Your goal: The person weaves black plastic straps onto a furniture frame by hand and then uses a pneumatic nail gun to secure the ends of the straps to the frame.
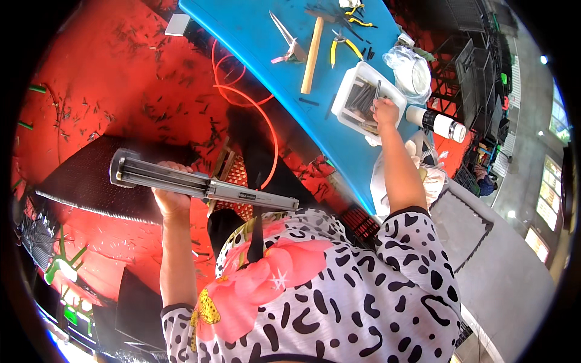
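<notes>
My left hand (172, 198) is wrapped round a long silver-and-black pneumatic staple gun (242, 194), held sideways in front of my body. An orange air hose (273, 130) loops close by; where it joins the tool is hidden. At the right, my right hand (385, 114) is over a white plastic bin (352, 75) on the blue table. A thin dark staple strip (378, 89) stands up between its closed fingertips. More dark grey strips (362, 98) lie loosely inside the bin.
On the blue table (254, 42) lie a hammer (312, 54), yellow-handled pliers (342, 47) and a pointed metal tool (283, 29). A white-and-black bottle (437, 123) and a plastic-wrapped white roll (413, 74) sit right of the bin. Dark scraps litter the red floor (121, 78).
</notes>
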The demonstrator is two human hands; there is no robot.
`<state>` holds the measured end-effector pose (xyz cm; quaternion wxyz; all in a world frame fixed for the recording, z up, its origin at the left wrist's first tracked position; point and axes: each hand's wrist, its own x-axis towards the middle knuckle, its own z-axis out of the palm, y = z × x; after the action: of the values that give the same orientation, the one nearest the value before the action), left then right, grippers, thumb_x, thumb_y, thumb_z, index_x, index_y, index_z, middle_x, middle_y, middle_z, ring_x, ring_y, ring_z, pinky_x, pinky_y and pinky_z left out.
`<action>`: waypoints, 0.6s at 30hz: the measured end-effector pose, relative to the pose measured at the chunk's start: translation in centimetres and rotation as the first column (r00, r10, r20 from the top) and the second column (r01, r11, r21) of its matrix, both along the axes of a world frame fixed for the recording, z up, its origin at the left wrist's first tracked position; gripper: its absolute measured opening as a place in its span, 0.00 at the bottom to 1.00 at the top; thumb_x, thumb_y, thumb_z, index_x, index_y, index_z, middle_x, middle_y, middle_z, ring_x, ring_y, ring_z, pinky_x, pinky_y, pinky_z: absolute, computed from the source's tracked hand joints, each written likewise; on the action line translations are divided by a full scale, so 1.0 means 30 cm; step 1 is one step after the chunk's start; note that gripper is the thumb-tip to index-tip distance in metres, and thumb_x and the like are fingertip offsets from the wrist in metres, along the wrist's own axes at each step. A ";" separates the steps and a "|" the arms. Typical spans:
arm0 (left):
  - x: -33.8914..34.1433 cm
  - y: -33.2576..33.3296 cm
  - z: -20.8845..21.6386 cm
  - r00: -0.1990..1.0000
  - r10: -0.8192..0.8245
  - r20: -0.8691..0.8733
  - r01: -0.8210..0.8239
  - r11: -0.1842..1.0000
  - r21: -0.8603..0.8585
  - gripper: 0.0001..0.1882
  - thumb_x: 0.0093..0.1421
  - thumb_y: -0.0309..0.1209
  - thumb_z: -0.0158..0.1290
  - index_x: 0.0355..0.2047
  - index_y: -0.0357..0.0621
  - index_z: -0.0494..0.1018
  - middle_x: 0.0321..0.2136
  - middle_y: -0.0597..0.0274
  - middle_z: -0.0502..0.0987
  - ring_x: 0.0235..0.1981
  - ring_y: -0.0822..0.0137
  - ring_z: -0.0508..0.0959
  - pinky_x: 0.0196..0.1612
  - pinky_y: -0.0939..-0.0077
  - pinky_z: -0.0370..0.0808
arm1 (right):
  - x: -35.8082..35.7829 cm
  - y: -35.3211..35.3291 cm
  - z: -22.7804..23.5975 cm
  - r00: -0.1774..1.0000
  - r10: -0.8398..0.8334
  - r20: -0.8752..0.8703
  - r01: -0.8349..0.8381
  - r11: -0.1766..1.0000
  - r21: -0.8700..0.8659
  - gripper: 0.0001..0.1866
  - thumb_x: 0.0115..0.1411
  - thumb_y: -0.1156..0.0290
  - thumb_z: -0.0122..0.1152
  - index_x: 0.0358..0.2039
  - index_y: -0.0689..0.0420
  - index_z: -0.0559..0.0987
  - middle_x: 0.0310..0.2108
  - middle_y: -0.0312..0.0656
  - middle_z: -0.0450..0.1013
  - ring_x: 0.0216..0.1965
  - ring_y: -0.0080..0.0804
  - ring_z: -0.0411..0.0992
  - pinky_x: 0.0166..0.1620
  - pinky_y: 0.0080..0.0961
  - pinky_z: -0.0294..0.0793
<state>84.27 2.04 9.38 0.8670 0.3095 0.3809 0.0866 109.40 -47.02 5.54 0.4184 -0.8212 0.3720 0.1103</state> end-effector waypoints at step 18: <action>-0.527 0.185 0.232 0.963 0.261 -0.063 -0.260 0.965 0.021 0.10 0.46 0.23 0.48 0.32 0.38 0.70 0.27 0.57 0.75 0.28 0.62 0.77 0.35 0.65 0.77 | -0.877 1.254 0.590 0.663 0.716 0.216 -0.310 0.000 0.951 0.11 0.57 0.76 0.56 0.41 0.62 0.74 0.29 0.38 0.71 0.26 0.18 0.65 0.29 0.13 0.65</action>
<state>68.46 7.58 16.32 0.8333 0.2647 0.4458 0.1919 83.08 -9.39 23.24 0.6761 -0.4329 -0.0470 0.5944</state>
